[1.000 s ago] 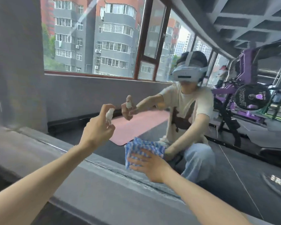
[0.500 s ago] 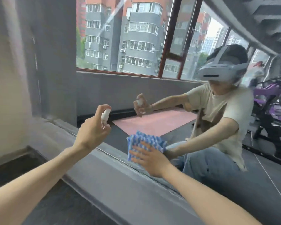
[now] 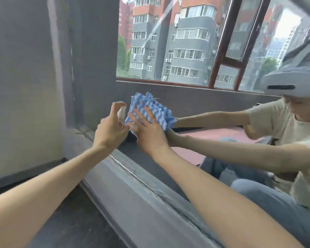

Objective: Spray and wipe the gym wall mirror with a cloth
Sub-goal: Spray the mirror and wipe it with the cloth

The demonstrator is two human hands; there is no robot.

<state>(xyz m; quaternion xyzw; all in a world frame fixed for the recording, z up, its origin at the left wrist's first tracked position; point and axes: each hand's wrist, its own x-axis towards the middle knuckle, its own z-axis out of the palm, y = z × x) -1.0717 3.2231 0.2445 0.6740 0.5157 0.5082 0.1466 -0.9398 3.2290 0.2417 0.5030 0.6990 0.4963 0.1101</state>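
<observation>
**Q:** Where is the blue-and-white cloth (image 3: 150, 104) shown?

**A:** It is pressed flat against the lower left part of the wall mirror (image 3: 195, 101), just above the grey ledge (image 3: 132, 194). It is covered by the right hand (image 3: 149, 135), whose fingers are laid straight and spread apart.

**Q:** And the small white spray bottle (image 3: 121, 111)?

**A:** It is gripped by the left hand (image 3: 111, 129), with the fingers curled round it and the forefinger arched over the nozzle top. It is held just beside the cloth's left edge.

**Q:** How is the wipe best done?

**A:** Even pressure should be applied through the whole palm, and overlapping strokes carried to the mirror's edge. The nozzle is best aimed at bare glass, not at the cloth. Streaks are likely wherever the cloth is bunched.
</observation>
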